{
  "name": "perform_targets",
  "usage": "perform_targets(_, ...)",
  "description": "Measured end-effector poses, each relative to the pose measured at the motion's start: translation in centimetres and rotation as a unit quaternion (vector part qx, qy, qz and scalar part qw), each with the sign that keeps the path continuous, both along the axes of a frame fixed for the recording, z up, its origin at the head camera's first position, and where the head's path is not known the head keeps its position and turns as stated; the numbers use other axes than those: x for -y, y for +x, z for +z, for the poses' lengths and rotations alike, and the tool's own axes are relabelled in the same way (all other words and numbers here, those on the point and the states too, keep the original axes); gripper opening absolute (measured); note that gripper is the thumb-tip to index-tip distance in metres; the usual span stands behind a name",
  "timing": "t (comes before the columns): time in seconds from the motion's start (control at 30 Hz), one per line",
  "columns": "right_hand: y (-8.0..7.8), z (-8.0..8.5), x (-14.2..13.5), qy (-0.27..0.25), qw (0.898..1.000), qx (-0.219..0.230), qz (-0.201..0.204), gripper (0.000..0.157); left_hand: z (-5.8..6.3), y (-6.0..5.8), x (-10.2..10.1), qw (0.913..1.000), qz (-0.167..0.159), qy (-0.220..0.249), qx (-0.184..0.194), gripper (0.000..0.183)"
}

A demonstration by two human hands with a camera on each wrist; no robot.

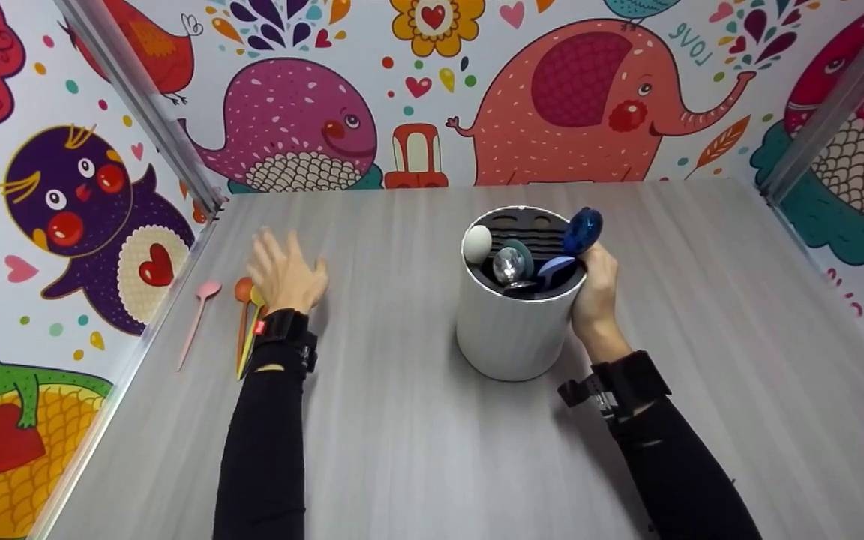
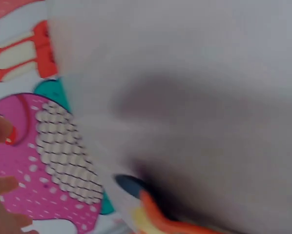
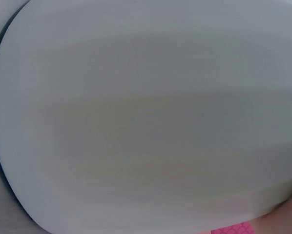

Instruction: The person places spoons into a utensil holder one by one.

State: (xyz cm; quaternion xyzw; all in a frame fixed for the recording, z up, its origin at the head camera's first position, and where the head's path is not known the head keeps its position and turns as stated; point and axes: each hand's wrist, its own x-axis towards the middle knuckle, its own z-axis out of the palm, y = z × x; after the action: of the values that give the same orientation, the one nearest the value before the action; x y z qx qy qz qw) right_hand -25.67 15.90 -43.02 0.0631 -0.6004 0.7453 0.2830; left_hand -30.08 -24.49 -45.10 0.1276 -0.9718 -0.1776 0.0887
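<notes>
A white cylindrical utensil holder (image 1: 511,337) with a black slotted insert stands right of centre in the head view. Several utensils stick up from it, among them a white rounded one (image 1: 477,244), a shiny metal one (image 1: 509,265) and a dark blue one (image 1: 583,229). My right hand (image 1: 598,296) grips its right side; some fingers are hidden behind it. Its white wall (image 3: 151,117) fills the right wrist view. My left hand (image 1: 287,276) is spread with nothing in it, beside an orange spoon (image 1: 242,319) and a yellow spoon (image 1: 247,345) that it partly covers.
Left of those spoons lies a pink spoon (image 1: 198,319). A dark oval tip (image 2: 130,185) shows beside the orange one in the left wrist view. Printed cartoon walls (image 1: 432,90) with metal corner strips border the grey table (image 1: 394,450) at back and sides.
</notes>
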Motion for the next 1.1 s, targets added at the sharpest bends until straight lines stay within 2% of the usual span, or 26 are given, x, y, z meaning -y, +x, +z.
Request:
perform_targets(0.17, -0.1, 0.1, 0.2, -0.002, 1.0, -0.002, -0.005, 0.033, -1.4, 0.5, 1.7, 0.9973, 0.028, -0.012, 0.067, 0.079)
perform_targets(0.3, -0.1, 0.1, 0.2, -0.009, 1.0, 0.0, 0.01, 0.035, -2.4, 0.9, 2.8, 0.9922, 0.038, 0.008, 0.119, 0.084)
perform_targets(0.4, -0.1, 0.0, 0.2, -0.011, 1.0, 0.001, 0.021, 0.036, -3.2, 1.3, 3.1, 0.9854, 0.045, 0.038, 0.16, 0.085)
perform_targets(0.53, 0.0, 0.0, 0.0, 0.0, 1.0, 0.0, 0.007, 0.036, -3.9, 1.5, 2.8, 0.9779, 0.04, 0.055, 0.197, 0.081)
perform_targets(0.67, 0.0, 0.0, -0.1, 0.012, 1.0, 0.001, -0.002, 0.037, -4.1, 1.4, 2.2, 0.9801, 0.042, 0.045, 0.189, 0.07)
perform_targets(0.87, -0.1, -0.1, -0.2, 0.007, 1.0, 0.006, -0.007, 0.034, -3.4, 1.4, 1.1, 0.9858, 0.032, 0.016, 0.164, 0.054)
perform_targets(0.97, -0.1, -0.1, -0.2, 0.002, 1.0, 0.006, -0.005, 0.034, -3.0, 1.6, 0.4, 0.9895, 0.027, 0.0, 0.142, 0.048)
perform_targets(1.1, -0.1, -0.1, 0.0, 0.003, 1.0, 0.008, -0.005, 0.034, -3.3, 1.7, -0.1, 0.9926, 0.034, -0.021, 0.115, 0.04)
